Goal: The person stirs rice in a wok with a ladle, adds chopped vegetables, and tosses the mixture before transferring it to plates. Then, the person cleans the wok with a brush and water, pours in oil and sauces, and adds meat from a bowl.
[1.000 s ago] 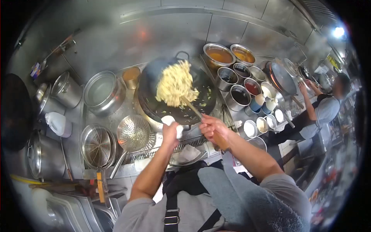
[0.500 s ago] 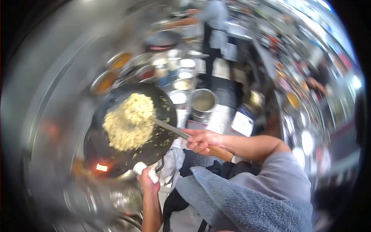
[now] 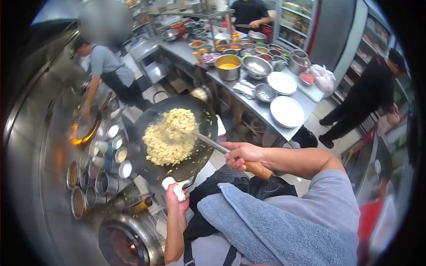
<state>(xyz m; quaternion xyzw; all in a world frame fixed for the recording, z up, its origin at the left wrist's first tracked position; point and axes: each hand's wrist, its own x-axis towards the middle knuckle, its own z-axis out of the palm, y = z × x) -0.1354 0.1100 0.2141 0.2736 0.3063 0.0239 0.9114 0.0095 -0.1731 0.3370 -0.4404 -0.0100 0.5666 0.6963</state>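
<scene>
A black wok (image 3: 206, 128) with fried rice (image 3: 166, 144) inside is held up in front of me, away from the burner. My left hand (image 3: 176, 199) grips a folded white cloth (image 3: 174, 187) at the wok's near rim handle. The fingers of my right hand (image 3: 242, 155) are wrapped round a ladle (image 3: 212, 142) with a metal shaft and wooden grip. The ladle's head lies in the wok, hidden by a mound of rice.
A burner (image 3: 124, 244) glows at lower left, below several sauce pots (image 3: 106, 184). Two white plates (image 3: 287, 111) lie on a steel counter (image 3: 266, 116) ahead, beside a yellow-filled pot (image 3: 228, 66). One co-worker (image 3: 108, 66) cooks at left; others stand ahead and right.
The view has turned right, from the stove to the counter. The wok has left the burner and come round with my hands. The rice has settled from the blurred toss into a heap.
</scene>
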